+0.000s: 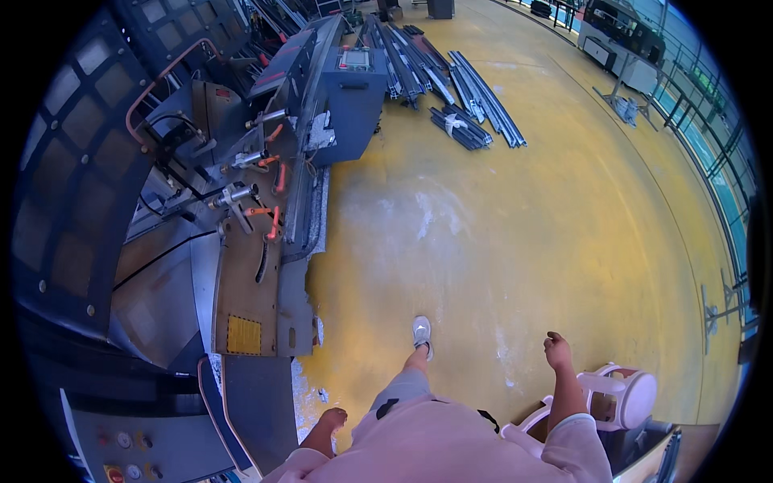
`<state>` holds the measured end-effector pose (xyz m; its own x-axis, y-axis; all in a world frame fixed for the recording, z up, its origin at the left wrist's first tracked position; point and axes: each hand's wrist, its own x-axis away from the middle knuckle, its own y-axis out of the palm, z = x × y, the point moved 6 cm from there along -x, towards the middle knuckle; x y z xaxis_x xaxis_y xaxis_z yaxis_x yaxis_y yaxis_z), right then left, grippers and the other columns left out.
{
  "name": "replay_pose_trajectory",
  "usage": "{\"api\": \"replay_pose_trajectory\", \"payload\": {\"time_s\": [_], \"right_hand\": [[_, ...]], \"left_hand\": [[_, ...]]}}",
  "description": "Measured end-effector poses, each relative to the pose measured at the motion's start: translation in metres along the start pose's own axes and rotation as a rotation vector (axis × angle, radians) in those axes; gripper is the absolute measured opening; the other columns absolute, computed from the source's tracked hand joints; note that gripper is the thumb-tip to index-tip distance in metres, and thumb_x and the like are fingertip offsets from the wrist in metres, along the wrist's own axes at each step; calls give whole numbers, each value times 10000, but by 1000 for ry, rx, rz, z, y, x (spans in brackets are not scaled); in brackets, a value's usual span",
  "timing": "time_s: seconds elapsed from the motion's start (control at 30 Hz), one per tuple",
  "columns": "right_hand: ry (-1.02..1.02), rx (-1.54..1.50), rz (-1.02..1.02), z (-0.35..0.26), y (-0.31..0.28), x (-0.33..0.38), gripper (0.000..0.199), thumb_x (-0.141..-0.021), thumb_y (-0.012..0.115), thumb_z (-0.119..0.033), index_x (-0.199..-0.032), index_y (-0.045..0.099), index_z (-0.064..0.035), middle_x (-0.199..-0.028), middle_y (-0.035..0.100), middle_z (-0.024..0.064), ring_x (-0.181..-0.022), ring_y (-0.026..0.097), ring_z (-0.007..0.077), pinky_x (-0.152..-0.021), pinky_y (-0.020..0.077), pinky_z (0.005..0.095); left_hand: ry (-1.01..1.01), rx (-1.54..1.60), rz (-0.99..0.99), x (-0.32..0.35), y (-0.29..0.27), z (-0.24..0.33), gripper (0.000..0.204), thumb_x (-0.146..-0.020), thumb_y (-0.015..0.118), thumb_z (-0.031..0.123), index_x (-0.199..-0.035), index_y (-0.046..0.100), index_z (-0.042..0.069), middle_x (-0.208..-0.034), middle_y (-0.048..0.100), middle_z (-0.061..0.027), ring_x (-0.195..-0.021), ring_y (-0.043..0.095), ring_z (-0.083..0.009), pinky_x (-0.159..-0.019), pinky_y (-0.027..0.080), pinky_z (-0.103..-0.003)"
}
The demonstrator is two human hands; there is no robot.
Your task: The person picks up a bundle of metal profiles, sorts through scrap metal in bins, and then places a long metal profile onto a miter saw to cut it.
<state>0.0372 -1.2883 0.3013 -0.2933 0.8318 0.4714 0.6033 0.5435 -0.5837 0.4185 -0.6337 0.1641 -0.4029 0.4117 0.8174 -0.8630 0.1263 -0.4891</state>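
The pink stool (638,401) is at the frame's lower right, seat end toward the right, below and right of the nearer right hand (557,352). The left hand (332,419) is at lower centre. The hands are apart; how closed, I cannot tell.

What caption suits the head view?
Left hand beside a dark grey metal machine, right hand near a pale pink plastic stool.

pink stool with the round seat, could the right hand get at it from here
Probably yes: the right hand seems empty and the pink stool is close by on its right, with nothing visible blocking the seat, though bending down may be needed.
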Motion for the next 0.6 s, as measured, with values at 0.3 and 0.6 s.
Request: {"api": "replay_pose_trajectory", "payload": {"time_s": [0.3,0.6], "right_hand": [[785,-512,-606,48,82,-20,168,-886,520,-110,-993,627,-39,-724,541,101,-636,529,197,-559,424,320],[346,391,-518,-178,56,-238,214,-862,517,-97,-1025,651,-61,-940,661,129,-776,646,235,-624,502,349]], "left_hand": [[235,340,285,-215,-384,376,351,-858,541,249,-1140,641,66,-1004,686,-158,-914,663,-261,-842,504,-350],[135,524,300,-406,-529,495,311,-835,550,189,-1088,645,34,-882,686,-118,-743,646,-221,-711,513,-346]]}}
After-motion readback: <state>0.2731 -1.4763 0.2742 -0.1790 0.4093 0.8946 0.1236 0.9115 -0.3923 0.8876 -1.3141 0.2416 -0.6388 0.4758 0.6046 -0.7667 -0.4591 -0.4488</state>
